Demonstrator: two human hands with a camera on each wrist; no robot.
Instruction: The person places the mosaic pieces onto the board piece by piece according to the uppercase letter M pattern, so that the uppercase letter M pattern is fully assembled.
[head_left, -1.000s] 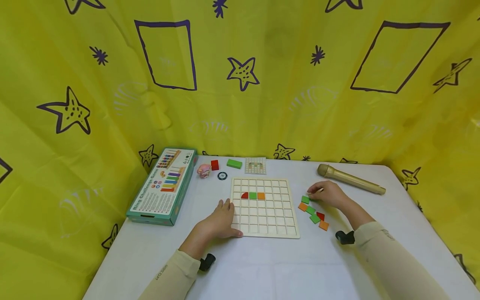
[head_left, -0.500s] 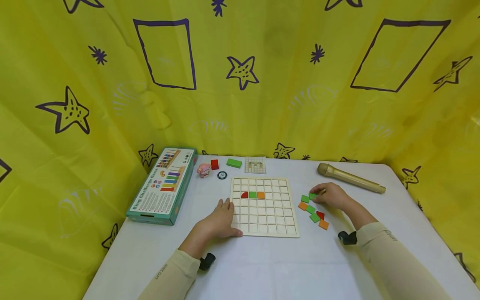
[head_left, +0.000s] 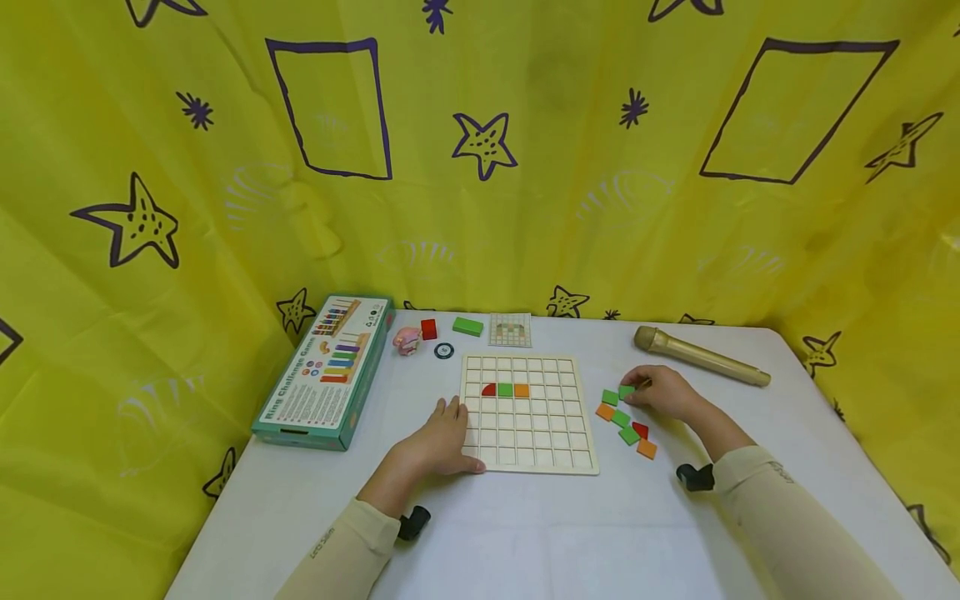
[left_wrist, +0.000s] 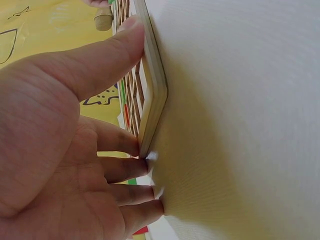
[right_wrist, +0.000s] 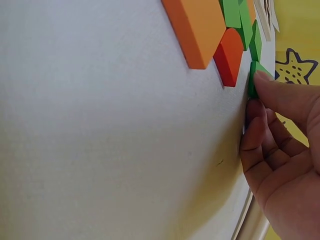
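Note:
A white grid board [head_left: 536, 429] lies mid-table, with a red quarter-round tile [head_left: 490, 390], a green square tile [head_left: 506, 390] and an orange square tile [head_left: 522, 390] side by side in its cells. My left hand [head_left: 441, 442] rests at its near left corner, thumb on the near edge, fingers against the left side. To the right of the board, my right hand [head_left: 663, 392] pinches a green tile [head_left: 626, 392] at table level; the right wrist view shows the thumb [right_wrist: 270, 87] on it. Loose green, orange [head_left: 647, 449] and red [head_left: 640, 430] tiles lie close by.
A gold microphone [head_left: 701, 357] lies at the back right. Behind the board are a pattern card [head_left: 510, 331], a green block [head_left: 468, 327], a red block [head_left: 428, 329], a round chip [head_left: 444, 351] and a pink figurine [head_left: 407, 341]. A game box [head_left: 326, 371] stands left.
My right hand has shifted slightly right, and the green tile at its fingertips has come into sight beside the other tiles. The left hand and the board have stayed put.

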